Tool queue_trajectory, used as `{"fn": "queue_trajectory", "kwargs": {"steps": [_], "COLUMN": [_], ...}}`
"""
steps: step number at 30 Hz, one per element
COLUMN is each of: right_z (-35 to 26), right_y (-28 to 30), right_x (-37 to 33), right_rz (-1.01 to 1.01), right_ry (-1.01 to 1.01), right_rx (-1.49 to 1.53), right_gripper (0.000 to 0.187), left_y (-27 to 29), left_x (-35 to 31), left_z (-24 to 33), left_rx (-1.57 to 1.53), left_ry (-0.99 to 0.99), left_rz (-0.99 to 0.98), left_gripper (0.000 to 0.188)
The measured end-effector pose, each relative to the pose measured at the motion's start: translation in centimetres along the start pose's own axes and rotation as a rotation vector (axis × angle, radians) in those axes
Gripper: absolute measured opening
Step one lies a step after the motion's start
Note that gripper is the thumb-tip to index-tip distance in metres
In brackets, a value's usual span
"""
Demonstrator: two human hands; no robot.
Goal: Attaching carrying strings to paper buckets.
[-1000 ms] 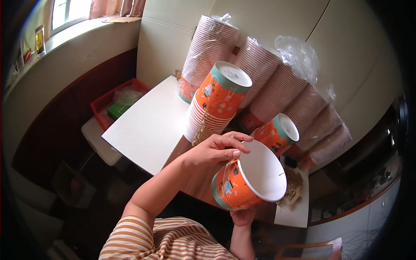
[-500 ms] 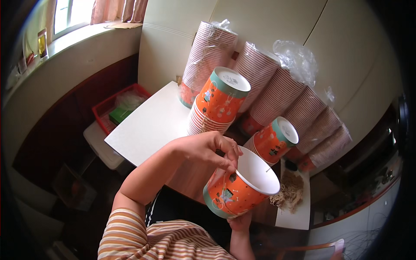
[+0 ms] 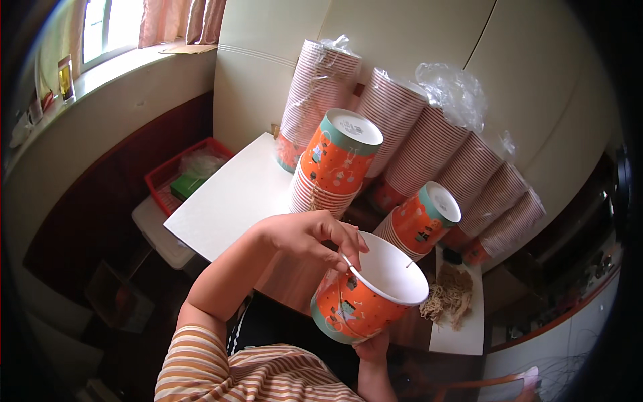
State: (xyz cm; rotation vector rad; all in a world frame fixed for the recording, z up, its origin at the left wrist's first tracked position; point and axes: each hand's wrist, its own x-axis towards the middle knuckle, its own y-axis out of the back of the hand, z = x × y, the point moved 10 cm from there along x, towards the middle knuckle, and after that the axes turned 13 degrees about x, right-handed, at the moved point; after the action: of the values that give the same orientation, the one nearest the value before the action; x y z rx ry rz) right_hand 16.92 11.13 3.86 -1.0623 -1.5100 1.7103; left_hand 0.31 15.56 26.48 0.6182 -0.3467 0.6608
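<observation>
An orange paper bucket (image 3: pixel 365 311) with a green base band and white inside is tilted in front of me, its mouth facing up and to the right. My right hand (image 3: pixel 373 346) supports it from below, fingers partly hidden behind it. At the left part of the rim my left hand (image 3: pixel 328 241) is closed in a pinch. A thin twine (image 3: pixel 339 295) hangs from there down the bucket's outside; the pinched end is hard to make out. A short piece of twine (image 3: pixel 410 264) pokes through the opposite wall inside.
Upside-down orange bucket stacks (image 3: pixel 340 164) (image 3: pixel 429 214) stand on the table beyond my hands. Tall plastic-wrapped bucket stacks (image 3: pixel 429 147) line the wall. Loose tan twine (image 3: pixel 449 295) lies on the white table end at right. A red crate (image 3: pixel 161 191) sits at left.
Both hands and the bucket have shifted slightly left and down in the picture. The left fingers stay at the rim, and the right hand still supports the bucket.
</observation>
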Motion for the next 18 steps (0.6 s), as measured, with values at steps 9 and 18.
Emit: {"fn": "queue_trajectory", "kwargs": {"steps": [9,18], "right_z": [0.7,-3.0], "right_y": [-0.7,-1.0], "right_x": [0.0,1.1], "right_rz": [-0.033,-0.163], "right_ry": [-0.042,0.079], "right_rx": [0.032,0.161], "right_gripper": [0.05,0.04], "left_y": [0.1,-1.2], "left_x": [-0.1,-4.6], "left_z": [0.3,3.4], "left_rx": [0.125,0.963], "left_ry": [-0.039,-0.076], "left_rz": [0.07,0.92], "left_gripper": [0.018,0.065]}}
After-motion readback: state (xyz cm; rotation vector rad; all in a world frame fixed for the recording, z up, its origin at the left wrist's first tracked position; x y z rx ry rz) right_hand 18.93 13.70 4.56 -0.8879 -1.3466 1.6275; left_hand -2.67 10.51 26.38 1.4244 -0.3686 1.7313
